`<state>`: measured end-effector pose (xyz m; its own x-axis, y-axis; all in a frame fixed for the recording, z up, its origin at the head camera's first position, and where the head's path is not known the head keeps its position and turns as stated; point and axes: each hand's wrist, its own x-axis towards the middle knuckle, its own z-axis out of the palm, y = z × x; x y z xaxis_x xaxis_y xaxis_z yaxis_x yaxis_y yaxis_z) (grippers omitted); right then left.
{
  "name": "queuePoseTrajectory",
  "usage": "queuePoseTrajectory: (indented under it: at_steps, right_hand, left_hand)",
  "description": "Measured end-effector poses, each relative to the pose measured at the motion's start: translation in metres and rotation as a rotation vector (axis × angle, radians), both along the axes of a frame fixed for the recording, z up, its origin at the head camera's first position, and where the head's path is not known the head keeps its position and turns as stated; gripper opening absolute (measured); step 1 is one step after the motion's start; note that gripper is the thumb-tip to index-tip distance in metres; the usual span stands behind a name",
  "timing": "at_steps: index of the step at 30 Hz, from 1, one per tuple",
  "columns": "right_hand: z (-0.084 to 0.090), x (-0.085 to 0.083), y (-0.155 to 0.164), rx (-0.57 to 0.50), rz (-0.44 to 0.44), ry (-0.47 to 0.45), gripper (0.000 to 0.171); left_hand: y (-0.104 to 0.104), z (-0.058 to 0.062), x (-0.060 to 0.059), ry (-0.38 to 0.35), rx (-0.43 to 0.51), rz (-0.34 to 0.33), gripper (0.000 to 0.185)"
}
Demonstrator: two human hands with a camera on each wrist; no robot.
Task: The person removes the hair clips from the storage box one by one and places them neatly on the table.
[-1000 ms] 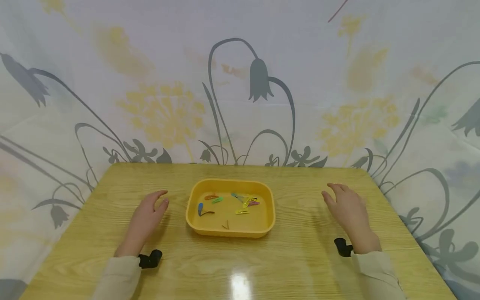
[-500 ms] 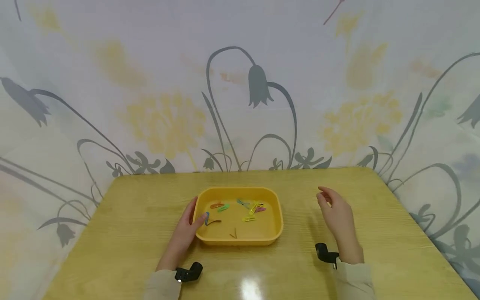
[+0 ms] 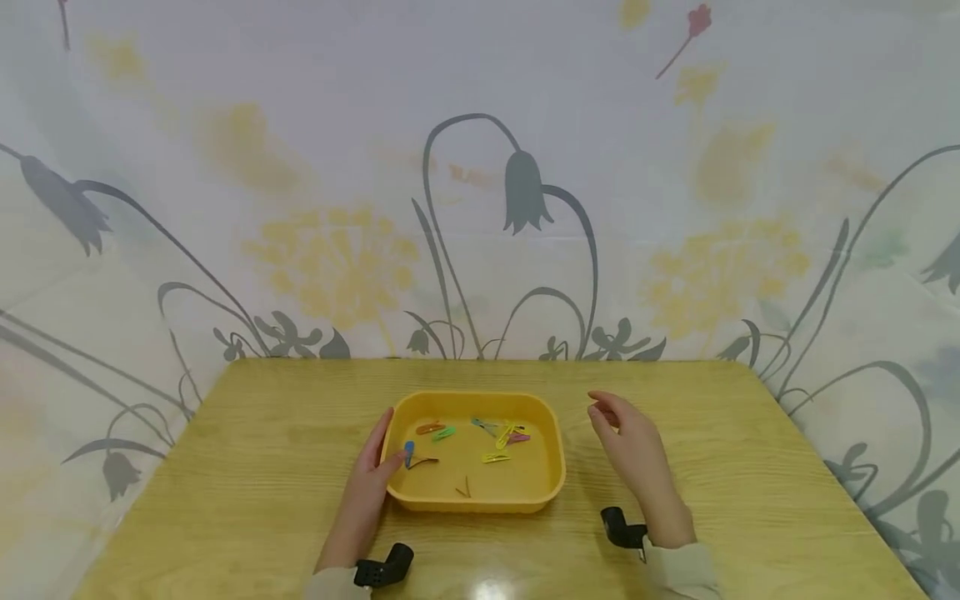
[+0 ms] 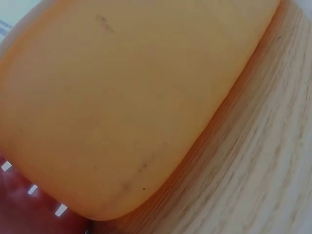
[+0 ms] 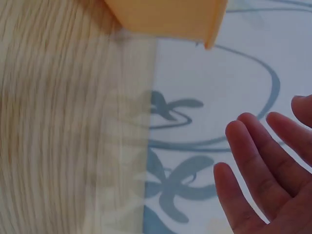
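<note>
A shallow yellow plastic tray (image 3: pixel 480 505) stands on the wooden table in the head view, with several small hair clips lying inside. My left hand (image 3: pixel 367 477) grips its left side, the thumb over the rim close to a blue clip (image 3: pixel 408 453) and the fingers along the outer wall. The left wrist view is mostly filled by the tray's outer wall (image 4: pixel 136 97). Right of the tray hovers my right hand (image 3: pixel 632 446), apart from it and holding nothing. In the right wrist view its fingers (image 5: pixel 258 170) are relaxed, below a corner of the tray (image 5: pixel 170 19).
Other clips in the tray include orange (image 3: pixel 430 427), green (image 3: pixel 444 433), pink (image 3: pixel 519 438) and yellow (image 3: pixel 496 457) ones. A thin brown V-shaped piece (image 3: pixel 463 489) lies near the front. Behind the table (image 3: pixel 285 433) hangs a flower-patterned cloth (image 3: pixel 480 250).
My left hand has moved right from the bare table to the tray's left side and taken hold of it. My right hand has come left, nearer to the tray.
</note>
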<state>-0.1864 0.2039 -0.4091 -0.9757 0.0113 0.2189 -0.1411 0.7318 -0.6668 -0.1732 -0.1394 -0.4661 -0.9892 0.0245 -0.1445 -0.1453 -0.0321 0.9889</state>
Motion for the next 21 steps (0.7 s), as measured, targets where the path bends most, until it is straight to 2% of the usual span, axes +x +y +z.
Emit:
queuePoseTrajectory:
  at_steps: [5, 12, 17, 21]
  right_hand:
    - [-0.001, 0.000, -0.017, -0.053, 0.009, -0.003, 0.034]
    - [0.001, 0.001, -0.044, -0.119, 0.086, 0.033, 0.031]
    - [0.002, 0.000, -0.048, -0.167, 0.152, -0.025, 0.033]
    - [0.005, 0.002, -0.041, -0.199, 0.156, -0.075, 0.034]
  left_hand:
    - [-0.003, 0.001, 0.000, -0.001, 0.024, -0.002, 0.062]
    - [-0.011, 0.002, 0.004, -0.018, 0.087, 0.021, 0.058]
    - [-0.007, 0.001, 0.001, -0.007, 0.106, 0.023, 0.054]
    - [-0.001, 0.002, -0.003, -0.006, 0.128, 0.014, 0.051]
